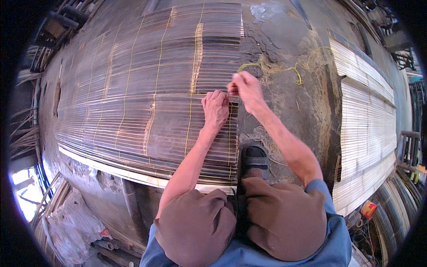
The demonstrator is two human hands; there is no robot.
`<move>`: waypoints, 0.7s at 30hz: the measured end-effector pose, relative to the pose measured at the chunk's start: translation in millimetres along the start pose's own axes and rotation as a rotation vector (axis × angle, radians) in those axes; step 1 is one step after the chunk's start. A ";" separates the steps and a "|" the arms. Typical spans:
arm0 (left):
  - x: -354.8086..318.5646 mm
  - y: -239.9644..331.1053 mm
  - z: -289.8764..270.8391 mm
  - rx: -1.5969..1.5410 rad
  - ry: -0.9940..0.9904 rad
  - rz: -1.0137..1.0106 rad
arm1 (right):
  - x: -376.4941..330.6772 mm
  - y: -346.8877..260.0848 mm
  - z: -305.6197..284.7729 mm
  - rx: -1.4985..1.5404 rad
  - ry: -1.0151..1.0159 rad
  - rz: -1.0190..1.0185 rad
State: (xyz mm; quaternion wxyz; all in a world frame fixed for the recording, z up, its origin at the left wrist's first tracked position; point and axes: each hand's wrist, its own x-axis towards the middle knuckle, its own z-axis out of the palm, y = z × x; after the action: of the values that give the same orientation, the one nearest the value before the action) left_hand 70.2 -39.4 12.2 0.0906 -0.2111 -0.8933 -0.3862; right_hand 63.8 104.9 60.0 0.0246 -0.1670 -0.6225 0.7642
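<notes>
A wide blind of thin slats, tied with rows of yellow string, lies spread on the floor in front of me and to the left. At its right edge my left hand is closed, fingers curled down at the slat ends; what they grip is partly hidden. Just right of it my right hand is raised, thumb and fingers pinched together on a yellow string. From there the string trails loosely across the floor to the right. The exact pinch point is slightly blurred.
A second, pale slatted blind lies to the right. My sandal rests on the floor between the two blinds. A red and yellow tin stands at lower right. A whitish sack lies at lower left beside some poles.
</notes>
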 end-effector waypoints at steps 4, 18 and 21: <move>-4.5 -6.0 10.0 -0.088 0.014 -0.012 | 18.2 -11.4 13.5 -0.298 -0.116 -0.050; -2.5 -3.1 3.2 -0.050 -0.073 -0.060 | 4.3 14.9 -41.3 -0.381 -0.497 0.134; -3.2 -5.2 2.4 -0.008 -0.060 -0.056 | 2.6 11.2 -28.8 -0.467 -0.508 -0.086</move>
State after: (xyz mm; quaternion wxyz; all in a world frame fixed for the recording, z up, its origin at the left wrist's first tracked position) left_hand 70.7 -41.8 6.1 0.0519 -0.1977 -0.8996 -0.3858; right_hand 71.5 130.1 43.8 -0.1379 0.0541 -0.7734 0.6164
